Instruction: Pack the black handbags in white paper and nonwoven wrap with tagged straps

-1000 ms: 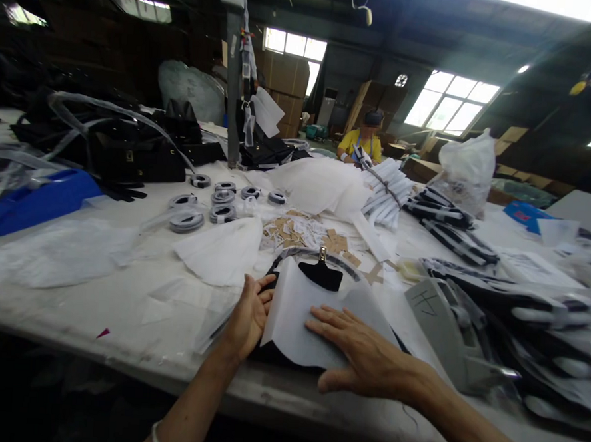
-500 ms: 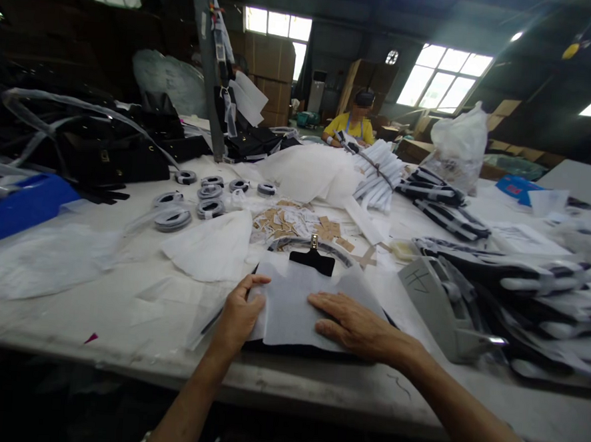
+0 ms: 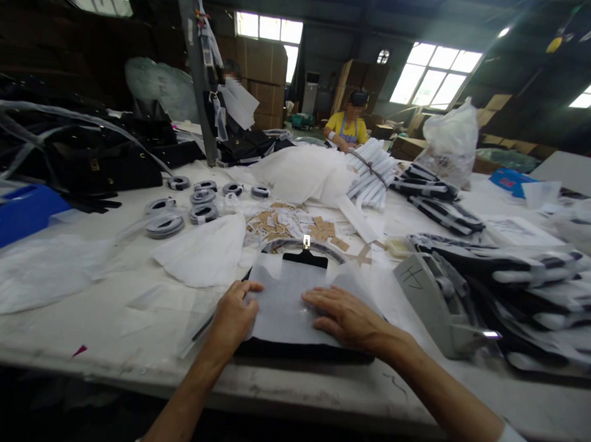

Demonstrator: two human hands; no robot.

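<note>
A black bag [image 3: 307, 352] lies at the table's front edge, with a translucent white sheet [image 3: 280, 307] spread over most of it. At the bag's far side, a black tab with a metal clasp [image 3: 307, 242] sticks out past the sheet, and a wrapped handle [image 3: 341, 254] arches behind it. My left hand [image 3: 234, 314] rests on the sheet's left edge, thumb and forefinger apart; its other fingers are partly hidden. Lying flat on the right half of the sheet is my right hand [image 3: 349, 318], fingers stretched out to the left.
Paper tags [image 3: 295, 224] are heaped behind the bag, with wrapped coils [image 3: 203, 213] to their left. A grey tape dispenser [image 3: 425, 302] and stacked black-and-white wrapped pieces [image 3: 522, 281] stand right. Black bags [image 3: 89, 155] pile up left. A person [image 3: 348, 127] sits across the table.
The view has shifted slightly, moving the scene a little left. Both hands stay on the sheet, the right one reaching marginally further up it.
</note>
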